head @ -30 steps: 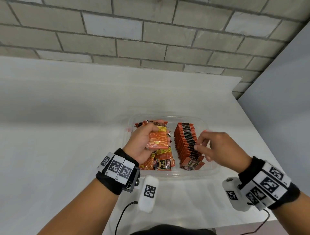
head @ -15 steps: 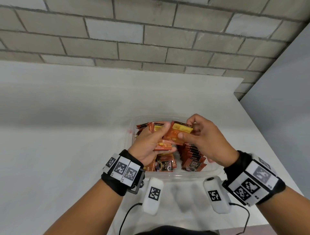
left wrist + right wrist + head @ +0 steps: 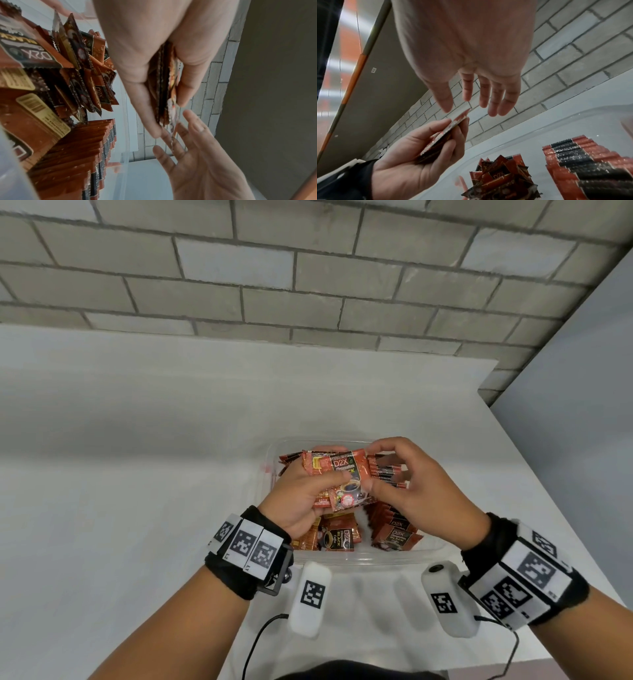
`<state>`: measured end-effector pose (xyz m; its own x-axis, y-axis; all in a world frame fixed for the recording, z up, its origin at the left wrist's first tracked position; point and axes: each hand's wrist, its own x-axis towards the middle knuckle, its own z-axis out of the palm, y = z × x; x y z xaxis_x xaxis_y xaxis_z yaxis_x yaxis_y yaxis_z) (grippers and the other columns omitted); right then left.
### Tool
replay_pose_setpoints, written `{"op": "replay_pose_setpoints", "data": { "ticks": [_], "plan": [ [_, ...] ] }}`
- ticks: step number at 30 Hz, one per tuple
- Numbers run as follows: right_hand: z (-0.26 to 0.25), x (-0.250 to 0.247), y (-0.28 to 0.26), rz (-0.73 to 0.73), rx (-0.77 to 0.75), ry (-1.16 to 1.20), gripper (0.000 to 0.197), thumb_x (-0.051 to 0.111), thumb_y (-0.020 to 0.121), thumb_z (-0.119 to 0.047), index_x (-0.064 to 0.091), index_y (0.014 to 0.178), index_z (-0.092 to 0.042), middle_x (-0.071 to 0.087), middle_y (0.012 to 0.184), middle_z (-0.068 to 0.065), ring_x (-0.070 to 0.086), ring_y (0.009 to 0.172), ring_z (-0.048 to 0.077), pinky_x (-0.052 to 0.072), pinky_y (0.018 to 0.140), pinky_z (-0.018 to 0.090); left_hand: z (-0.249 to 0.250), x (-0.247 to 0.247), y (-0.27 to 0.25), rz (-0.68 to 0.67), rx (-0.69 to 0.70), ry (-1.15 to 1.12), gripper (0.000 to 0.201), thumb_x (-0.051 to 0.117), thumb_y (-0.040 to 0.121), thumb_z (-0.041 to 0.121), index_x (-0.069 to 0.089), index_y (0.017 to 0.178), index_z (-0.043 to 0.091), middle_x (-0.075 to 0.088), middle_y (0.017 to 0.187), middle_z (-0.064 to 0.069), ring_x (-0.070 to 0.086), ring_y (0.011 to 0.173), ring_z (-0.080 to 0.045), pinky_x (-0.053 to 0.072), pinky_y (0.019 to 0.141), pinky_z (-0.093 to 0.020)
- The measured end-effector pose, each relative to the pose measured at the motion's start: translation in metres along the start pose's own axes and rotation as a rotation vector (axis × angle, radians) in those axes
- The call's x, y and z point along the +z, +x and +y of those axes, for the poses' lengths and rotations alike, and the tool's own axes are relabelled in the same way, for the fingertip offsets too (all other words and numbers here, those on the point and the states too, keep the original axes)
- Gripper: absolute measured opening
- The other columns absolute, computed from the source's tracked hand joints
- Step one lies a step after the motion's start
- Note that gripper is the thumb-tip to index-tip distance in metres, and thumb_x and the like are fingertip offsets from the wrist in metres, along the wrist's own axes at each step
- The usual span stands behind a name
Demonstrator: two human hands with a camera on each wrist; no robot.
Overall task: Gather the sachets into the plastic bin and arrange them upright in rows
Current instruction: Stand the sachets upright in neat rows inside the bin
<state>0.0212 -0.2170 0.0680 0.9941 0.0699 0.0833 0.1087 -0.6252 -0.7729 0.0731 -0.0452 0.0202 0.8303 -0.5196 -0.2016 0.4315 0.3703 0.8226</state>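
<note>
Sachets (image 3: 346, 481) fill left hand's (image 3: 301, 501) grip, hiding count; right hand (image 3: 418, 491) relaxed.

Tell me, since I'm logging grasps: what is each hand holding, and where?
The left hand grips a small stack of sachets flat between thumb and fingers. The right hand is open beside the stack's right edge, holding nothing.

Hands cover the far half of the bin (image 3: 359, 558) and most of the upright row (image 3: 394, 527); sachet stack (image 3: 165, 86) count unclear, edges blurred.
</note>
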Motion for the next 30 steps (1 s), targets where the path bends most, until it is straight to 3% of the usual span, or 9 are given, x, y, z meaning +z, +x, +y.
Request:
{"op": "replay_pose_setpoints", "data": {
  "ticks": [5, 7, 10, 12, 14, 18, 22, 26, 30],
  "plan": [
    [-0.003, -0.003, 0.006, -0.015, 0.028, -0.037, 0.042, 0.066, 0.087, -0.014, 0.054, 0.125, -0.029, 0.06, 0.109, -0.007, 0.062, 0.087, 0.004, 0.047, 0.074, 0.011, 0.0, 0.007, -0.001, -0.066, -0.02, 0.056, 0.035, 0.063, 0.079, -0.006, 0.063, 0.108, 0.013, 0.071, 0.095, -0.009, 0.07, 0.083, -0.023, 0.057, 0.07, -0.037],
    [-0.004, -0.007, 0.006, -0.057, 0.058, -0.048, 0.038, 0.067, 0.086, -0.011, 0.058, 0.119, -0.029, 0.062, 0.097, -0.005, 0.062, 0.077, 0.006, 0.048, 0.072, 0.013, -0.001, 0.008, -0.001, -0.078, -0.025, 0.061, 0.032, 0.061, 0.081, -0.006, 0.062, 0.108, 0.012, 0.071, 0.092, -0.009, 0.07, 0.081, -0.022, 0.058, 0.069, -0.035],
    [-0.001, -0.021, 0.002, -0.166, 0.14, -0.06, 0.021, 0.065, 0.088, -0.011, 0.065, 0.103, -0.025, 0.067, 0.086, -0.005, 0.063, 0.068, 0.007, 0.049, 0.064, 0.017, 0.0, 0.007, 0.0, -0.039, -0.053, 0.027, 0.027, 0.065, 0.077, 0.015, 0.063, 0.104, 0.015, 0.07, 0.09, -0.008, 0.069, 0.077, -0.022, 0.056, 0.068, -0.036],
    [0.005, -0.03, -0.005, -0.259, 0.199, -0.134, 0.011, 0.064, 0.089, -0.012, 0.066, 0.091, -0.023, 0.069, 0.076, -0.004, 0.061, 0.059, 0.009, 0.052, 0.058, 0.026, 0.003, 0.003, 0.001, -0.004, -0.073, -0.027, 0.029, 0.065, 0.076, 0.025, 0.063, 0.103, 0.016, 0.068, 0.086, -0.009, 0.065, 0.072, -0.021, 0.055, 0.067, -0.037],
    [0.016, -0.033, -0.012, -0.277, 0.235, -0.264, 0.012, 0.064, 0.088, -0.011, 0.065, 0.085, -0.022, 0.065, 0.077, -0.005, 0.057, 0.06, 0.007, 0.051, 0.065, 0.027, 0.006, -0.001, 0.003, 0.014, -0.074, -0.075, 0.031, 0.064, 0.077, 0.027, 0.063, 0.105, 0.015, 0.067, 0.084, -0.009, 0.064, 0.069, -0.021, 0.055, 0.064, -0.037],
    [0.035, -0.022, -0.027, -0.341, 0.242, -0.447, 0.019, 0.066, 0.085, -0.011, 0.06, 0.081, -0.028, 0.063, 0.078, -0.013, 0.057, 0.069, 0.0, 0.042, 0.064, 0.011, 0.009, -0.003, 0.004, 0.014, -0.075, -0.1, 0.036, 0.064, 0.076, 0.027, 0.062, 0.109, 0.012, 0.068, 0.084, -0.01, 0.064, 0.068, -0.022, 0.056, 0.063, -0.036],
    [0.045, -0.012, -0.032, -0.315, 0.244, -0.591, 0.007, 0.067, 0.082, -0.017, 0.063, 0.083, -0.022, 0.064, 0.082, -0.008, 0.057, 0.072, 0.009, 0.039, 0.061, 0.013, 0.006, -0.001, 0.004, 0.016, -0.089, -0.083, 0.035, 0.065, 0.077, 0.026, 0.062, 0.109, 0.012, 0.068, 0.086, -0.01, 0.064, 0.069, -0.022, 0.056, 0.064, -0.036],
    [0.049, -0.006, -0.029, -0.309, 0.22, -0.772, 0.012, 0.065, 0.082, -0.023, 0.054, 0.076, -0.023, 0.054, 0.088, -0.009, 0.053, 0.077, 0.011, 0.032, 0.055, 0.016, 0.004, 0.001, 0.004, 0.02, -0.095, -0.067, 0.04, 0.066, 0.074, 0.026, 0.061, 0.11, 0.009, 0.069, 0.086, -0.011, 0.064, 0.069, -0.022, 0.057, 0.063, -0.036],
    [0.049, -0.004, -0.026, -0.346, 0.232, -0.874, 0.016, 0.064, 0.082, -0.026, 0.05, 0.075, -0.025, 0.057, 0.089, -0.009, 0.055, 0.078, 0.013, 0.027, 0.051, 0.014, 0.005, -0.002, 0.004, 0.035, -0.089, -0.071, 0.039, 0.067, 0.073, 0.026, 0.062, 0.108, 0.009, 0.07, 0.087, -0.012, 0.066, 0.068, -0.022, 0.057, 0.062, -0.036]
  ]
}}
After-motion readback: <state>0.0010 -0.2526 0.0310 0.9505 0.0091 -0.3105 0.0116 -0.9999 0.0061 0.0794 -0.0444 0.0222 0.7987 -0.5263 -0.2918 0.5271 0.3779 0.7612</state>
